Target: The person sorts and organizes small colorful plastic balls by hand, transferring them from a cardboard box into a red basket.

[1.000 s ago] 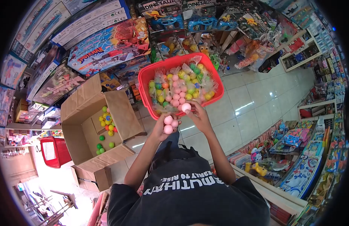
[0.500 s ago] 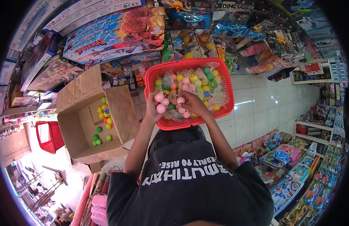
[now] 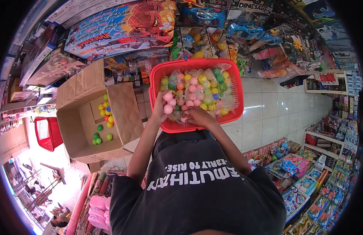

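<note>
Row of pink balls [image 3: 192,89] runs away from the right hand [image 3: 199,116]

Inside the red basket [image 3: 240,92], the row's long axis points roughly forward from the person, its near end just beyond the right hand's fingers, so the right hand is the nearer of the two. That hand is lowered over the basket's near side, fingers bent together at a pink ball [image 3: 184,118]; whether they grip it or merely touch it is not clear from this view. The left hand [image 3: 159,107], at the basket's left side, is closed around a cluster of pink balls [image 3: 171,102], at least three showing. This cluster lies left of the right fingertips and slightly farther forward, with a gap between. Yellow balls [image 3: 204,106] lie along the row's right side, and the cardboard box [image 3: 124,113] stands to the left of both hands
</note>
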The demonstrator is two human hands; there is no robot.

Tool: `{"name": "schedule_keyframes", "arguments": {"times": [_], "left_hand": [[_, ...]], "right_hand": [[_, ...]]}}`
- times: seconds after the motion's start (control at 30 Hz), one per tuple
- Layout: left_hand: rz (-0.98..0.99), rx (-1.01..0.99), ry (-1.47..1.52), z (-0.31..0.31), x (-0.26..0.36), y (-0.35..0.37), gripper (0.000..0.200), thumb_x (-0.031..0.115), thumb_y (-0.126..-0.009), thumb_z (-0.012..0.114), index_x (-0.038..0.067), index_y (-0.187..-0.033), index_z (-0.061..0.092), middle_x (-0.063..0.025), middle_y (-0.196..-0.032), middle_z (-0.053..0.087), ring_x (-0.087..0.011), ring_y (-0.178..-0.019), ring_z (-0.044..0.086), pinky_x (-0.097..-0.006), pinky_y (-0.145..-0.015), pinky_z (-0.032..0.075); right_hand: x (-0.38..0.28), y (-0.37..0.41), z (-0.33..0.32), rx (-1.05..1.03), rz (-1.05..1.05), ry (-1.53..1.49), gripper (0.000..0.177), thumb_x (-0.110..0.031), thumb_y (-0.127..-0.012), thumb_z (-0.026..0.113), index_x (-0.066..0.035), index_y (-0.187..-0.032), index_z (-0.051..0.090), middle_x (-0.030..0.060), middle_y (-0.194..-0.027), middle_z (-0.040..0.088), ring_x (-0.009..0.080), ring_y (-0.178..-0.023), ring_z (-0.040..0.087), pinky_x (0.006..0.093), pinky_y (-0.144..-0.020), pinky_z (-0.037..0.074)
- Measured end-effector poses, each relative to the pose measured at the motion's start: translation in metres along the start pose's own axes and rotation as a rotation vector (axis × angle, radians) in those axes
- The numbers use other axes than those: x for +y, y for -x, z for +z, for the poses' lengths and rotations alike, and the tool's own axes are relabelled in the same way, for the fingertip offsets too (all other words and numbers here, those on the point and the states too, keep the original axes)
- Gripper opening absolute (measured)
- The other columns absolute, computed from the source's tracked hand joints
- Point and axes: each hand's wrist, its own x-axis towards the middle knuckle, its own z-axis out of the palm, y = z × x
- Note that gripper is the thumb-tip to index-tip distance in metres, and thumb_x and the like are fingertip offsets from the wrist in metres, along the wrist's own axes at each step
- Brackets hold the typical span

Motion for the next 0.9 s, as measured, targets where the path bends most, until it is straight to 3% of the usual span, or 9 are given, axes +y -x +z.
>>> {"name": "schedule_keyframes", "arguments": {"times": [0.17,0.23,0.27,0.33,0.4,0.47,0.53,0.73,0.9], "left_hand": [[0.005,0.081,-0.193,0.004,-0.006,-0.004,0.038,0.043,-0.087,0.046,0.008,-0.102,0.050,-0.0061,-0.090,0.055,-0.0164,-0.075,0.056,-0.0259,-0.055,0.045],[0.032,0.152,-0.555,0.021,-0.002,0.008,0.043,0.045,-0.084,0.051,0.005,-0.101,0.050,-0.0040,-0.086,0.055,-0.0145,-0.072,0.055,-0.0289,-0.055,0.045],[0.034,0.149,-0.559,0.014,-0.006,0.001,0.043,0.045,-0.084,0.051,0.005,-0.101,0.050,-0.0040,-0.086,0.055,-0.0145,-0.072,0.055,-0.0289,-0.055,0.045],[0.195,-0.034,-0.907,-0.001,-0.017,-0.017,0.045,0.045,-0.083,0.053,0.003,-0.099,0.049,-0.0114,-0.086,0.059,-0.0235,-0.077,0.059,-0.0339,-0.061,0.046],[0.211,-0.006,-1.129,-0.004,-0.020,-0.020,0.045,0.043,-0.083,0.054,0.002,-0.101,0.049,-0.0131,-0.085,0.058,-0.0231,-0.075,0.058,-0.0347,-0.064,0.046],[0.226,0.019,-1.350,-0.001,-0.021,-0.019,0.045,0.041,-0.082,0.056,0.002,-0.102,0.049,-0.0149,-0.083,0.057,-0.0226,-0.074,0.058,-0.0355,-0.066,0.046],[0.224,0.007,-1.584,0.004,-0.022,-0.014,0.044,0.037,-0.076,0.062,0.004,-0.102,0.051,-0.0209,-0.088,0.060,-0.0307,-0.083,0.061,-0.0397,-0.073,0.046],[0.163,-0.192,-1.715,0.003,-0.022,-0.008,0.039,0.025,-0.073,0.064,0.004,-0.103,0.051,-0.0193,-0.093,0.062,-0.0356,-0.090,0.059,-0.0418,-0.076,0.046],[0.190,-0.089,-1.733,-0.001,-0.026,-0.012,0.036,0.021,-0.072,0.065,0.005,-0.102,0.054,-0.0179,-0.094,0.062,-0.0342,-0.090,0.060,-0.0414,-0.076,0.047]], "right_hand": [[0.007,-0.005,0.017,0.091,0.049,0.118,0.017,-0.015,-0.069,0.064,-0.008,-0.085,0.061,0.0124,-0.078,0.061,0.0294,-0.079,0.060,0.0411,-0.068,0.047],[0.007,-0.001,0.014,0.119,0.030,0.116,0.015,-0.015,-0.070,0.064,-0.008,-0.084,0.061,0.0128,-0.076,0.061,0.0296,-0.077,0.060,0.0409,-0.067,0.047],[0.009,0.002,0.010,0.142,0.036,0.020,0.015,-0.015,-0.072,0.064,-0.006,-0.084,0.061,0.0123,-0.077,0.061,0.0283,-0.075,0.060,0.0387,-0.066,0.047],[0.006,0.006,-0.003,0.164,0.040,-0.077,0.016,-0.015,-0.073,0.064,-0.004,-0.084,0.060,0.0118,-0.078,0.061,0.0271,-0.073,0.060,0.0364,-0.065,0.047],[0.004,0.006,-0.014,0.262,0.046,-0.310,0.018,-0.018,-0.074,0.063,-0.004,-0.085,0.060,0.0117,-0.071,0.060,0.0249,-0.068,0.060,0.0347,-0.062,0.046],[0.007,0.004,-0.019,0.297,0.030,-0.316,0.019,-0.018,-0.075,0.063,-0.003,-0.085,0.060,0.0115,-0.071,0.060,0.0240,-0.067,0.060,0.0338,-0.061,0.046],[0.009,0.003,-0.019,0.335,0.016,-0.324,0.019,-0.018,-0.076,0.063,-0.002,-0.085,0.060,0.0112,-0.070,0.059,0.0230,-0.066,0.060,0.0329,-0.060,0.046],[0.020,0.000,-0.008,0.347,-0.009,-0.301,0.017,-0.014,-0.075,0.062,-0.001,-0.086,0.059,0.0117,-0.072,0.060,0.0247,-0.068,0.060,0.0335,-0.063,0.047],[0.026,0.000,-0.001,0.344,-0.002,-0.298,0.018,-0.012,-0.073,0.063,-0.002,-0.086,0.058,0.0120,-0.075,0.060,0.0260,-0.073,0.060,0.0349,-0.066,0.047]]}}
